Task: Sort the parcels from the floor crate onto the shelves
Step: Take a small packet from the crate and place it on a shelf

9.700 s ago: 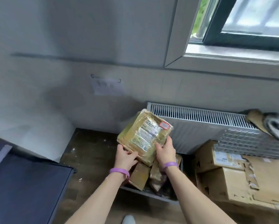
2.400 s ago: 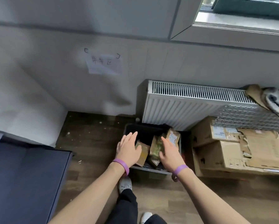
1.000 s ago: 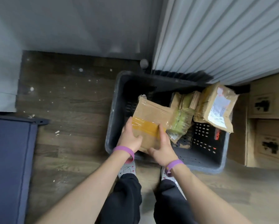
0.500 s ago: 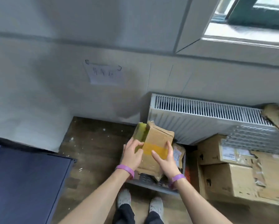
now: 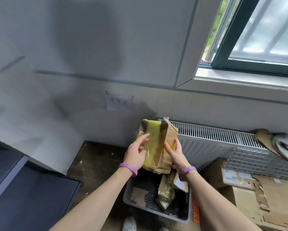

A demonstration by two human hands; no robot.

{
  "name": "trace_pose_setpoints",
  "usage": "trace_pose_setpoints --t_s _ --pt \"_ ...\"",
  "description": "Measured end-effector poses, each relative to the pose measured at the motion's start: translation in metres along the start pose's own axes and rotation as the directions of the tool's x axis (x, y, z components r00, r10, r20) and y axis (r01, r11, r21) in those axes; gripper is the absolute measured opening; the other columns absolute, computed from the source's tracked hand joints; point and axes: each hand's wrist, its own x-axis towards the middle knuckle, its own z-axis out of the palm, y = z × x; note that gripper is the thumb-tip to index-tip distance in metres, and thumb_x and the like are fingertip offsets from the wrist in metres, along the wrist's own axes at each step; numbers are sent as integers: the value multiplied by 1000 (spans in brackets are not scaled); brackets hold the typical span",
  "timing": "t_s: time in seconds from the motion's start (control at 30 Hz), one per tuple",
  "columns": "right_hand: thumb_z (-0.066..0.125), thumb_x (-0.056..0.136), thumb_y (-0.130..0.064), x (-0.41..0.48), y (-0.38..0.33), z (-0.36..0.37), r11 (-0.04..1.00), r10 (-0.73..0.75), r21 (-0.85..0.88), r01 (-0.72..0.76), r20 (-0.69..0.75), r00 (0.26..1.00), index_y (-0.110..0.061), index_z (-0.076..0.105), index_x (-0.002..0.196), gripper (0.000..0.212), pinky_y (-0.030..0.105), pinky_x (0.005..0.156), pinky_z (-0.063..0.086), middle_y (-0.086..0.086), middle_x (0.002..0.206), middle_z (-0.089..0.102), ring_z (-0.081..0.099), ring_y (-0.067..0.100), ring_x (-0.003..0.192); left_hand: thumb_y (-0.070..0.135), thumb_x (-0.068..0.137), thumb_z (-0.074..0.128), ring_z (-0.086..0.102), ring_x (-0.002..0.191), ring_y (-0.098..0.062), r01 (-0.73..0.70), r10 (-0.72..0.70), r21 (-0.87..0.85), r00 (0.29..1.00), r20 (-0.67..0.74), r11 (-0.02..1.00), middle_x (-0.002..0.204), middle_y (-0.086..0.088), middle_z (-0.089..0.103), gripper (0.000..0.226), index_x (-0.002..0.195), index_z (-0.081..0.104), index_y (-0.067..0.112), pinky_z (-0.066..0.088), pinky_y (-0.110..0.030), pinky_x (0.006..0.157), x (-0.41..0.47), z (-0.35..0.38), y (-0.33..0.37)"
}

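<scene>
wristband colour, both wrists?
Purple wristbands, left and right; head view.

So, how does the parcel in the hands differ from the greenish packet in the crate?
The held parcel is brown paper with a broad yellow tape band; the greenish packet is in shiny clear film. The held parcel is lifted above the grey crate, gripped by the left hand and right hand; the greenish packet leans inside it, untouched. The held parcel looks wider than the greenish packet. Both look crumpled.
</scene>
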Motion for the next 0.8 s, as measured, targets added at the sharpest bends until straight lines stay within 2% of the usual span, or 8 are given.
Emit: trace_pose_setpoints --t_s 0.1,0.3,0.4,0.5,0.6,0.67,0.73,0.8 --pt "66 77 -56 5 -9 2 997 -48 -59 48 4 999 -28 11 153 98 30 110 28 -7 155 23 33 6 127 6 88 60 56 86 -10 -11 14 70 999 -36 997 116 16 48 70 131 36 55 52 -21 82 4 -5 1" --pt "82 74 -29 17 -26 0 988 -95 -133 82 -92 991 -22 19 148 98 39 105 42 0 131 41 48 21 121 50 93 46 40 116 -11 107 -109 -91 994 -24 990 135 7 28 55 143 30 34 35 -32 98 16 -14 12" --pt "74 82 -21 24 -31 -1 997 -72 -36 70 -60 996 -21 43 137 63 42 93 52 6 122 58 60 23 109 68 84 39 47 116 -14 119 -124 -143 992 -28 983 132 0 43 61 130 44 29 40 -38 99 19 -22 22" --pt "57 89 -11 26 -33 1 994 -30 103 41 -110 993 -19 58 116 28 32 77 51 6 105 67 64 17 94 81 72 26 45 107 -12 197 -209 -196 977 -38 961 119 8 48 74 121 44 28 35 -33 91 22 -28 27" --pt "50 86 -11 28 -36 1 987 -29 151 57 -177 984 -20 67 93 20 27 68 49 4 98 71 64 14 85 78 82 21 38 109 -11 283 -297 -204 954 -44 937 115 12 39 68 127 40 30 32 -38 96 27 -31 23" --pt "44 85 -8 29 -41 0 979 -29 192 68 -200 979 -20 69 83 28 26 66 49 2 94 72 65 13 82 66 90 36 46 102 -12 320 -335 -215 941 -38 923 112 10 48 47 109 47 24 36 -35 89 30 -34 20" --pt "47 87 -11 33 -46 1 975 -40 205 83 -206 978 -20 67 80 24 29 68 47 3 93 70 62 15 82 44 86 54 52 87 -14 347 -361 -223 932 -23 911 101 -2 57 26 90 50 19 36 -32 75 30 -37 17" --pt "57 90 -25 35 -47 7 974 -76 195 113 -187 979 -18 64 90 10 32 70 46 5 93 66 59 17 82 26 75 63 53 84 -17 367 -372 -177 928 3 913 99 -6 56 30 99 49 14 39 -32 75 29 -36 11"
